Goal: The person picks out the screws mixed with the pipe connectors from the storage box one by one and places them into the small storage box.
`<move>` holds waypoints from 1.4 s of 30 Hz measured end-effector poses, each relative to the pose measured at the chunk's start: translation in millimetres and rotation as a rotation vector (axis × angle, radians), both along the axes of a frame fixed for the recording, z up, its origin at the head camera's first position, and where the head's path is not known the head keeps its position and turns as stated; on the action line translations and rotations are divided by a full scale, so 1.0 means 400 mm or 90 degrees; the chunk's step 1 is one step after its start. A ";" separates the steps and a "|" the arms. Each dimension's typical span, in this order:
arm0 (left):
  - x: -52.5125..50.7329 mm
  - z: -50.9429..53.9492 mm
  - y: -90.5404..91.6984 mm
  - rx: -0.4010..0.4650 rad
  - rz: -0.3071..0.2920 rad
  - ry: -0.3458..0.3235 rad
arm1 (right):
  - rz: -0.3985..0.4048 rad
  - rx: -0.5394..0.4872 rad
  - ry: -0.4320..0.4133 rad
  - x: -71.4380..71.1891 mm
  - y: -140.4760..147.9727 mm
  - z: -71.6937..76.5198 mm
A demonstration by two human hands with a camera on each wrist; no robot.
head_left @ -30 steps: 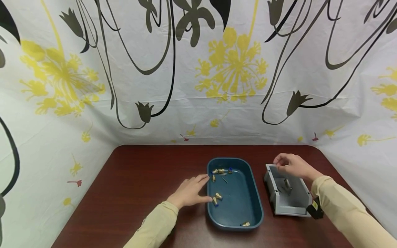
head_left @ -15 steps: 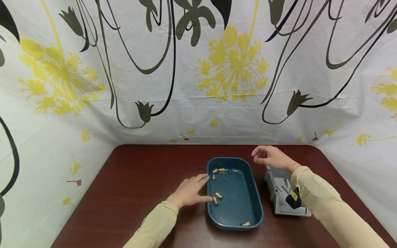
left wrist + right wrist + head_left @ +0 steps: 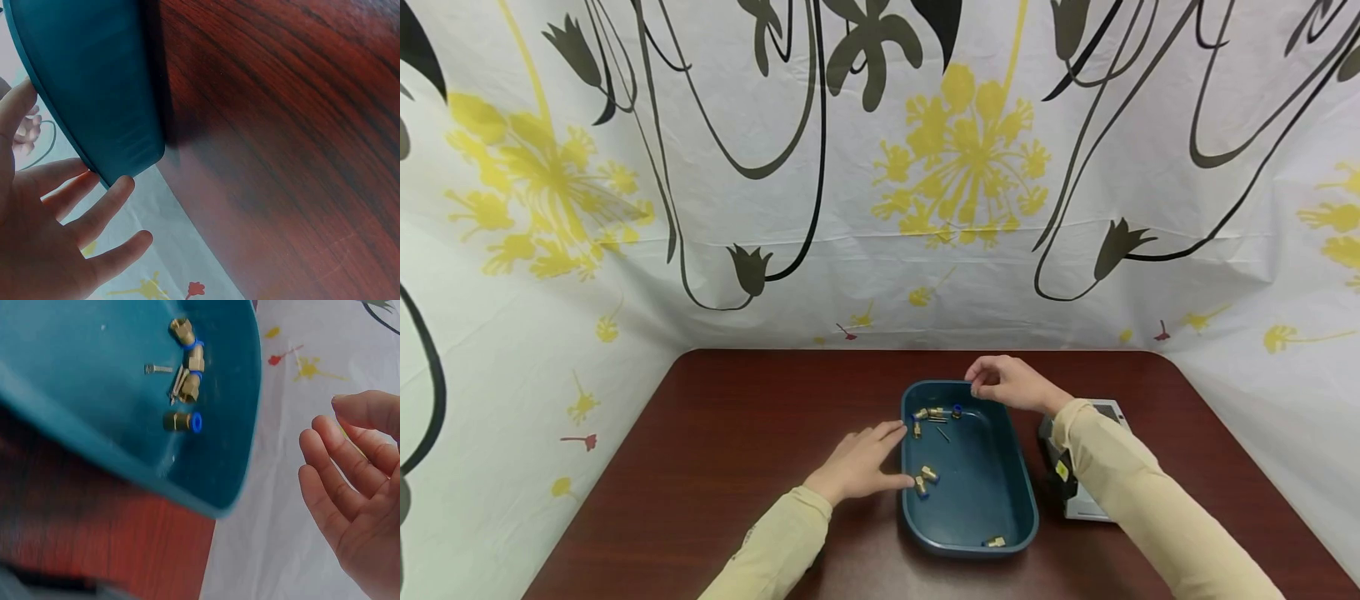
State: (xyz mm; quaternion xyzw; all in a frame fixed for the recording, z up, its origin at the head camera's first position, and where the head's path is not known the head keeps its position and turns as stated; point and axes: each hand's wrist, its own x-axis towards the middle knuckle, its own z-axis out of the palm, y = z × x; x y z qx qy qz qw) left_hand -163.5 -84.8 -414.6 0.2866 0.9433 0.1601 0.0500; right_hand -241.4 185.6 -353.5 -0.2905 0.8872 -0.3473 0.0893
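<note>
My left hand rests at the left rim of a blue-green tray, its fingers spread and touching the edge. Over the tray's far right corner hovers my right hand; in the right wrist view its fingers are loosely bent, with nothing between them. Several brass pneumatic fittings with blue collars lie in the tray, among them one fitting lying apart from a cluster near the far end. A small screw lies beside that cluster, and other screws are partly covered by the fittings.
A grey box stands right of the tray, largely hidden under my right forearm. Both containers are on a dark red-brown wooden table. A patterned white cloth hangs behind and at the sides.
My right hand has moved left from above the grey box to the far corner of the tray. The left hand and tray have stayed in place.
</note>
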 end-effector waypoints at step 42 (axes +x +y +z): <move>-0.004 -0.002 -0.003 0.003 -0.005 -0.005 | -0.077 0.001 -0.148 -0.013 -0.107 -0.197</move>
